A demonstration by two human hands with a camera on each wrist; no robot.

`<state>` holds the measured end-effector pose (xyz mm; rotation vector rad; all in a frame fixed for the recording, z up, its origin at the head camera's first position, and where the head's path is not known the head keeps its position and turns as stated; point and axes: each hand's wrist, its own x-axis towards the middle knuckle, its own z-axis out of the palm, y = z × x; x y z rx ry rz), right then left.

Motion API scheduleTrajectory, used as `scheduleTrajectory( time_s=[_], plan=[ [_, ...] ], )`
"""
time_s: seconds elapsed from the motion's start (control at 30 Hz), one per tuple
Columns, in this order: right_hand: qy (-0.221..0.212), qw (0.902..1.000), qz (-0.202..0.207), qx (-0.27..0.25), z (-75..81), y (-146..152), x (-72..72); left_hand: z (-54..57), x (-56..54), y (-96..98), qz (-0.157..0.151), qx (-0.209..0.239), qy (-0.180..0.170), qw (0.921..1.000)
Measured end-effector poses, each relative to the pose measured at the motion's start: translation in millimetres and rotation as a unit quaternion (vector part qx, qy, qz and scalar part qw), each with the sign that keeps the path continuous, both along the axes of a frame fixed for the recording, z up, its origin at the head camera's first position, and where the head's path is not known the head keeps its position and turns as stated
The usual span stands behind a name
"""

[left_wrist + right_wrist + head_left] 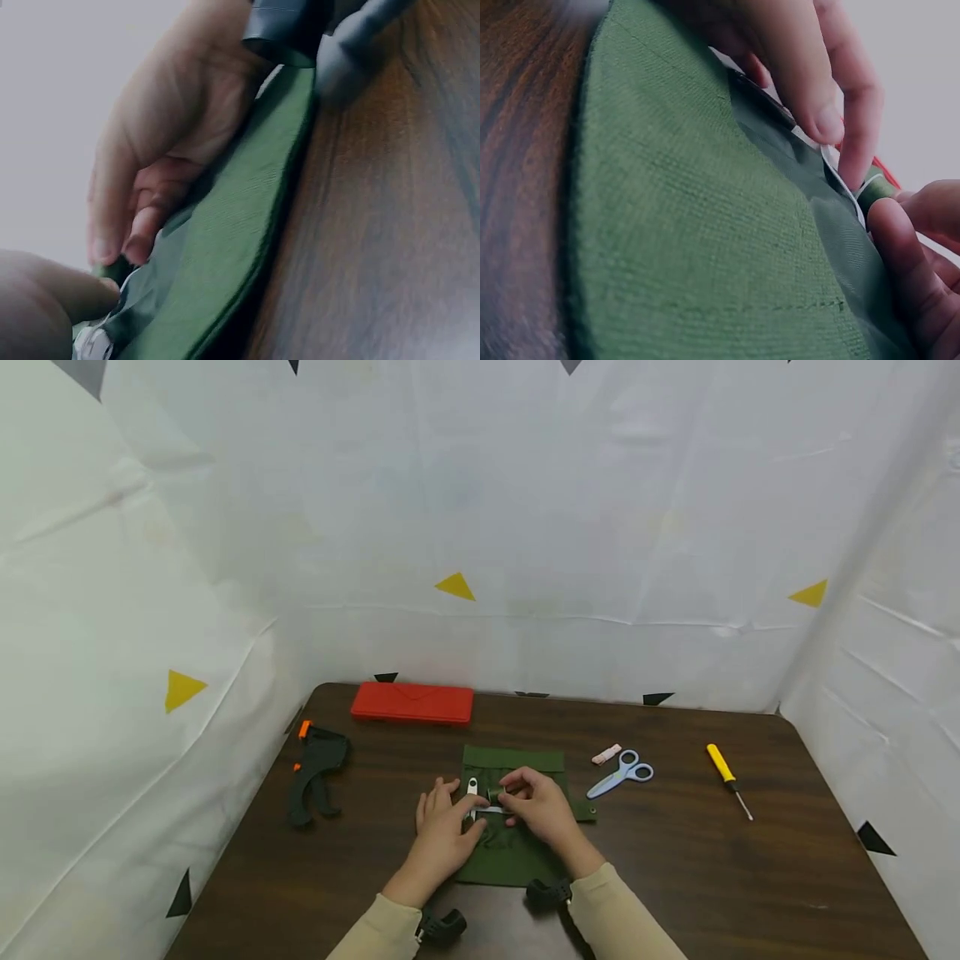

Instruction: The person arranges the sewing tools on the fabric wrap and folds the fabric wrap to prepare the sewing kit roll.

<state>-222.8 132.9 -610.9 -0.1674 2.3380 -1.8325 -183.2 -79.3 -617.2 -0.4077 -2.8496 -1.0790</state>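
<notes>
Your left grip (444,835), fingers spread, apparently steadies a white elastic strap (492,810) while your right grip (543,810) pinches a dark-green cylinder (874,193).

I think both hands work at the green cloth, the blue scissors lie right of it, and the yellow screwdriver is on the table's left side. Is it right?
Not quite: the yellow screwdriver is on the right side of the table, as the head view shows. The left hand and right hand work at the green cloth, with the blue scissors right of it.
</notes>
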Motion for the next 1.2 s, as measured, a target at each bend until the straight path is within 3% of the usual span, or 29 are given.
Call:
scheduleTrajectory(
  time_s=[0.27,0.43,0.73,1.2],
  plan=[
    [-0.001,1.0000,-0.001,-0.002,-1.8,-1,-0.1,1.8,-6.9,10.8,0.052,-0.027,0.039,0.9975],
    [-0.003,1.0000,0.007,-0.002,-2.5,-3,0.2,4.3,-7.7,9.8,0.071,-0.018,0.027,0.9970],
    [-0.002,1.0000,0.009,0.001,3.0,0,1.1,6.6,-10.8,12.0,0.072,0.017,0.013,0.9972],
    [0.008,0.9997,0.022,0.008,1.7,1,0.0,4.5,-13.5,11.0,0.065,0.033,-0.016,0.9972]
  ],
)
